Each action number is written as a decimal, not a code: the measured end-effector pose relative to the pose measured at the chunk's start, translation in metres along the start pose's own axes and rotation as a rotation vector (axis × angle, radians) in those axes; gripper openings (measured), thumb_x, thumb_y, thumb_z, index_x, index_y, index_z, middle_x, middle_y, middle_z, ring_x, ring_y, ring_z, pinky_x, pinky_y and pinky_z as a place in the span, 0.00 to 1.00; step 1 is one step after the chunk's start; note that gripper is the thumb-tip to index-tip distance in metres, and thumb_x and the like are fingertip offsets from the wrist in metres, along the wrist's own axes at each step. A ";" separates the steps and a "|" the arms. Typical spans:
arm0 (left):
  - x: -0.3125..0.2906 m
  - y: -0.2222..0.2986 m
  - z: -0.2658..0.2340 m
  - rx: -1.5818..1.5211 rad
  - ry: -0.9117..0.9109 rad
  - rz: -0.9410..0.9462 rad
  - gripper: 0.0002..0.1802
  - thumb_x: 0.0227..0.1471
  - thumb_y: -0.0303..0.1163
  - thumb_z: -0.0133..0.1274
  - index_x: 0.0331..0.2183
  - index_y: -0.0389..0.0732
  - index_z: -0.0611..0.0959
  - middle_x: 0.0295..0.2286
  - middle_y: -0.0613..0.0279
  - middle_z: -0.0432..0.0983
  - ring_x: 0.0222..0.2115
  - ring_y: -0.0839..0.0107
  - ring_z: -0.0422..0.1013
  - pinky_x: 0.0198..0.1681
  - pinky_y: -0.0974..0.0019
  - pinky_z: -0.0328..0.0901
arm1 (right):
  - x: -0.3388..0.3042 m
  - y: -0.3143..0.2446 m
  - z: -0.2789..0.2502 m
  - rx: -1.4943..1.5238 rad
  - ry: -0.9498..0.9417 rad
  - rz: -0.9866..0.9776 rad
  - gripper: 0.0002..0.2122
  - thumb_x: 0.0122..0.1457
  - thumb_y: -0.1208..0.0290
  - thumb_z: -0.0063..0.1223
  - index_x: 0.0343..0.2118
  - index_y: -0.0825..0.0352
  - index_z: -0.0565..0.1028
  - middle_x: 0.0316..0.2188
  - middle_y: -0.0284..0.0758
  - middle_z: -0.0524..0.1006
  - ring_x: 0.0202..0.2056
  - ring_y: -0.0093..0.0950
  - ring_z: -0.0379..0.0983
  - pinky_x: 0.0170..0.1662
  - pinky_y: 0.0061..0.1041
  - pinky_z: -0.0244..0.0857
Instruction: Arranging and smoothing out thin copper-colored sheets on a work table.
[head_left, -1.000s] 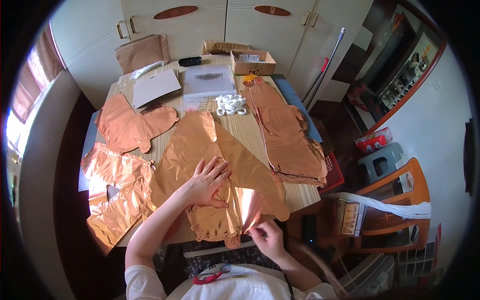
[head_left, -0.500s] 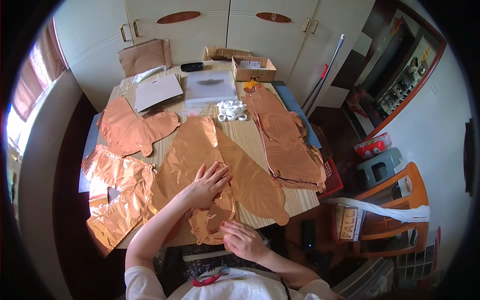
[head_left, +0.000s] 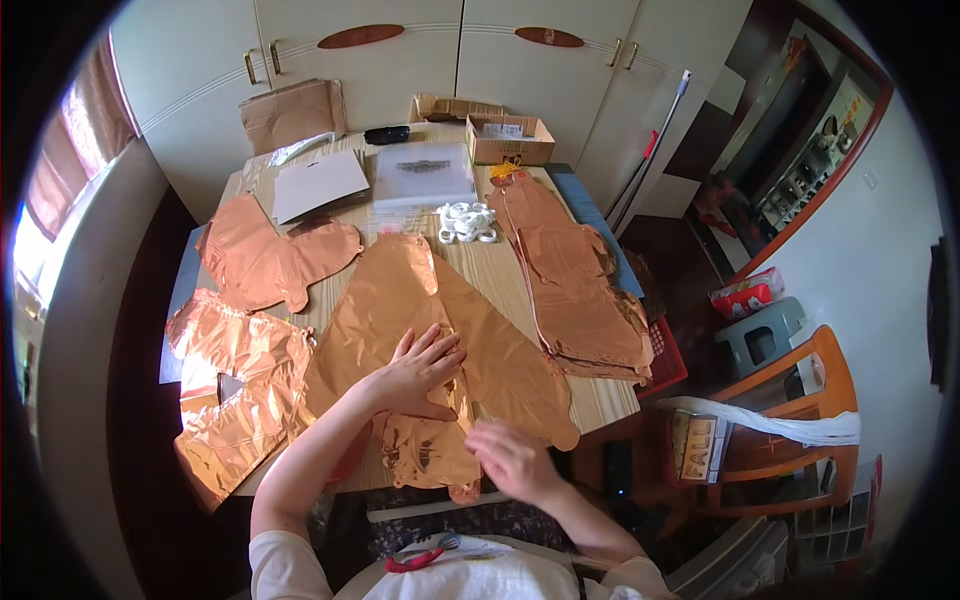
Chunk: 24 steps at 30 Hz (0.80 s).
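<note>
A large flat, copper-coloured foil balloon lies in front of me at the middle of the table, two wide parts meeting toward the far end. My left hand rests palm down on its middle, fingers spread. At the near edge, my right hand is beside the crumpled near end of the foil; its fingers are curled and smeared by motion, so whether they grip the foil is unclear. Two more flat foil balloons lie to the left, one lobed and dull, one shiny with a gap in it.
A stack of folded foil covers the table's right side. Behind the middle lie a white coiled bundle, clear plastic bags, grey-white card sheets and an open carton. A wooden chair stands at right.
My right hand has moved slightly right and up. The foil's near end, folded up before, now lies flatter and reaches further toward me. My left hand stays in place.
</note>
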<state>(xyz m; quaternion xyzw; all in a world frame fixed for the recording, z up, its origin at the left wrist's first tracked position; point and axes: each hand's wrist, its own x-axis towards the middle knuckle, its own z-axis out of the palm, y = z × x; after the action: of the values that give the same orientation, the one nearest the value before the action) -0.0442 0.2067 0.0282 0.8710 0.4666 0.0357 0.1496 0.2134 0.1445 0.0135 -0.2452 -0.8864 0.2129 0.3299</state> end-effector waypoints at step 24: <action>-0.010 0.018 -0.019 0.168 0.102 0.051 0.47 0.44 0.60 0.55 0.58 0.41 0.67 0.62 0.51 0.51 0.64 0.49 0.43 0.64 0.39 0.39 | 0.020 0.026 -0.018 -0.220 -0.340 0.025 0.26 0.48 0.42 0.57 0.42 0.59 0.80 0.52 0.27 0.74 0.61 0.38 0.58 0.61 0.46 0.50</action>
<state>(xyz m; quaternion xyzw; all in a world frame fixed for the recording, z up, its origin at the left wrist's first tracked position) -0.0390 0.1934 0.0526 0.8890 0.4528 0.0444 0.0512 0.2202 0.1807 0.0215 -0.2511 -0.9442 0.1571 0.1439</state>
